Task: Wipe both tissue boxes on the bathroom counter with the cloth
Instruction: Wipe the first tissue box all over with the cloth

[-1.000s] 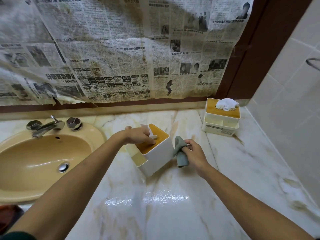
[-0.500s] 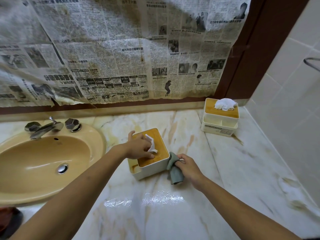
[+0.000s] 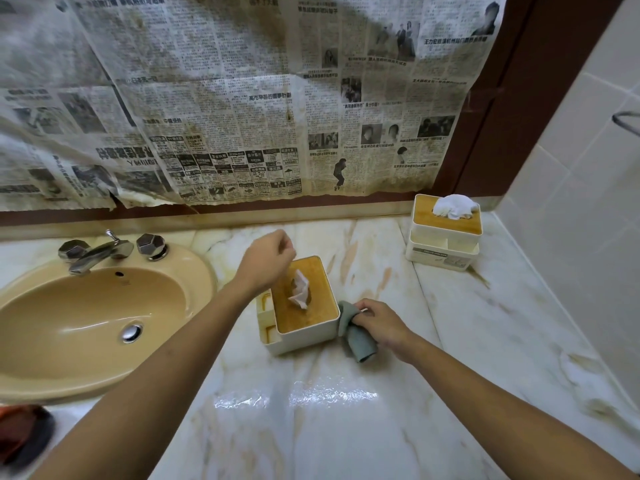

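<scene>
The near tissue box (image 3: 311,336), white with a wooden lid and a tissue poking up, stands flat on the marble counter (image 3: 311,427) in front of me. My left hand (image 3: 265,263) hovers just above its back left corner, fingers loosely curled and holding nothing. My right hand (image 3: 381,323) grips a grey-green cloth (image 3: 358,342) against the box's right side, with the cloth's tail lying on the counter. The second tissue box (image 3: 443,249), same style with a bunched white tissue on top, stands in the back right corner, apart from both hands.
A beige sink (image 3: 86,323) with a chrome tap (image 3: 104,251) fills the left. Newspaper (image 3: 242,98) covers the wall behind. A tiled wall (image 3: 588,220) bounds the counter on the right. A dark object (image 3: 20,438) sits at the lower left edge.
The near box, tilted up a second ago, now stands flat. My left hand has lifted off its lid. My right hand stays at the box's right side with the cloth.
</scene>
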Demonstrator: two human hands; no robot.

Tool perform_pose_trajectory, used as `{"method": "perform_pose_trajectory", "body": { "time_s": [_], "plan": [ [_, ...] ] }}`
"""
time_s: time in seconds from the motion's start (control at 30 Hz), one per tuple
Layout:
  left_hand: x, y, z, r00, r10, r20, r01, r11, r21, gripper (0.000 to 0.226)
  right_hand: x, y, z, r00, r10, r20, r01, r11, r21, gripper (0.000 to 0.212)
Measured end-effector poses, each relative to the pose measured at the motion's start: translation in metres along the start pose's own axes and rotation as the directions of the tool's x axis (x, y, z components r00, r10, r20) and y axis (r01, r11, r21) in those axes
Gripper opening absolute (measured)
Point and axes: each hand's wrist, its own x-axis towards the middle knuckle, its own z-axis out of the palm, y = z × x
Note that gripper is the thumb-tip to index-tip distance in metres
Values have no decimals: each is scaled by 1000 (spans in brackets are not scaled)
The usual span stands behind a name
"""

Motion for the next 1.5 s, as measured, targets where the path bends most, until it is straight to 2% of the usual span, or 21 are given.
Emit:
{"method": "perform_pose_trajectory", "body": {
  "time_s": [0.03,0.1,0.2,0.4,0.63,0.77,0.87,1.0,1.13,1.2,1.3,1.4,1.5],
  "plan": [
    [-4,10,4,999,30,19,-31,999,16,7,1,-2,0,1000,-3,-13,3,1000,22,10],
    [-13,23,17,989,45,138,-67,985,161,13,1,-4,1,1000,-1,-13,2,999,48,11],
    [-22,23,33,983,-40,178,-23,940,340,23,-1,-4,5,1000,12,10,-12,999,39,8],
    [-24,10,31,968,-232,100,174,899,401,16,-7,2,11,997,41,62,-43,998,42,9],
    [-19,-2,40,916,-380,128,334,899,284,39,-13,0,21,985,11,173,-16,1000,25,14],
    [-16,-17,49,904,-416,104,357,864,355,41,-15,-1,25,976,-9,216,9,1000,2,13],
    [-17,-20,53,890,-435,137,351,845,403,42,-14,1,18,985,-16,170,11,1000,29,12],
    [-15,-19,54,855,-467,226,341,834,433,44,-10,11,8,996,-23,87,10,989,147,13],
    [-11,-20,40,849,-434,303,323,878,353,46,-17,11,12,990,-139,-38,144,968,207,14],
    [-7,-29,31,848,-399,349,340,915,218,46,-23,7,19,960,-246,-136,270,942,198,21],
    [-4,-40,20,799,-347,491,395,919,8,53,-30,-6,28,889,-376,-263,420,898,136,28],
    [-7,-39,19,784,-284,552,406,907,-110,52,-33,-22,33,814,-522,-253,544,839,21,30],
    [-12,-34,22,786,-224,576,381,909,-167,50,-29,-35,35,758,-607,-237,602,792,-101,32]
  ]
}}
